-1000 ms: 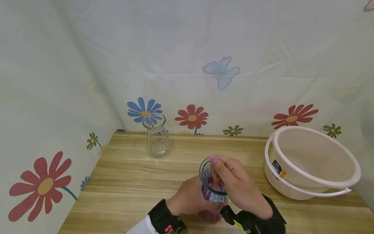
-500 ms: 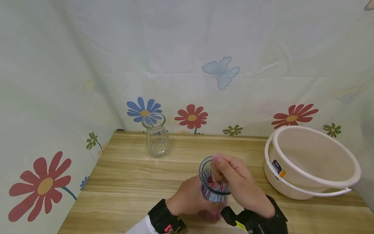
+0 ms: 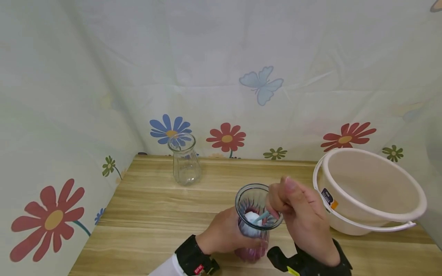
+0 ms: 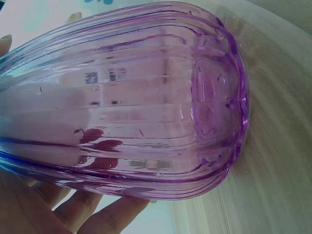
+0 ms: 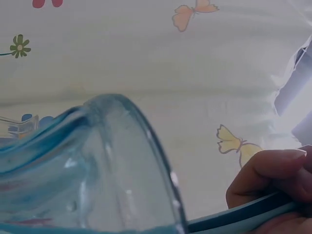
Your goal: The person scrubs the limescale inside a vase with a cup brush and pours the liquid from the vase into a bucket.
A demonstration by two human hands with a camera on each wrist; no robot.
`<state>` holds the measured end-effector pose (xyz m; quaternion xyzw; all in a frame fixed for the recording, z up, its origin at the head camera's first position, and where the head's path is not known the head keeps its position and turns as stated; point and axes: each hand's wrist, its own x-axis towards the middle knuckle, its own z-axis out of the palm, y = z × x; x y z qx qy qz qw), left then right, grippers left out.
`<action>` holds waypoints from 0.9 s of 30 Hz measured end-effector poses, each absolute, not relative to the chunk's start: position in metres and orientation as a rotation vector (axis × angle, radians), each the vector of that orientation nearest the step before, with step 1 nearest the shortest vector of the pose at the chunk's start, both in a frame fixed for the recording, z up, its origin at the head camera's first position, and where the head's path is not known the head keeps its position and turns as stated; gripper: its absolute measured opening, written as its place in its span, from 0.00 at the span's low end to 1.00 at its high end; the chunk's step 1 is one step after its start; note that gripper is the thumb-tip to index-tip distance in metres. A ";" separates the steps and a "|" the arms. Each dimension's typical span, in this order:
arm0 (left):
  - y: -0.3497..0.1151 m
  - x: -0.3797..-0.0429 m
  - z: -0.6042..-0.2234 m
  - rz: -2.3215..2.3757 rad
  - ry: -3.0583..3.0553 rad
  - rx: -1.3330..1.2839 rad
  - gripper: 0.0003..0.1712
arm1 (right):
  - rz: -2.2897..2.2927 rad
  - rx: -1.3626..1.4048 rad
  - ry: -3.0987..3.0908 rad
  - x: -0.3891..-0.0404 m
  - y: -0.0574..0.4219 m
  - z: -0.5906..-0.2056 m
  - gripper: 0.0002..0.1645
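My left hand grips the glass vase round its side. It is ribbed, blue-tinted at the rim and pink-purple toward the base, and tilted with its mouth toward me in the head view. Above the rim, my right hand holds the blue handle of a bottle brush. The brush's white, sponge-like head shows inside the vase mouth. In the right wrist view curled fingers close round the blue handle beside the clear blue rim. The far end of the handle is hidden in the right hand.
A clear glass vase stands upright at the back left of the wooden table. At the right sits a beige bucket with its handle lowered. A flower-printed curtain hangs behind and to the left.
My right hand has risen and moved right, out of the vase mouth, bringing the brush's white head and blue handle into sight. My left hand keeps its grip on the vase.
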<state>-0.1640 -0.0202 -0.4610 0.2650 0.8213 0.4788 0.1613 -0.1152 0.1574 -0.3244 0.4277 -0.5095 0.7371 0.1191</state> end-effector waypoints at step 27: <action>-0.018 -0.166 -0.463 1.377 2.356 0.891 0.43 | 2.098 1.069 -1.925 -0.109 0.139 -0.326 0.24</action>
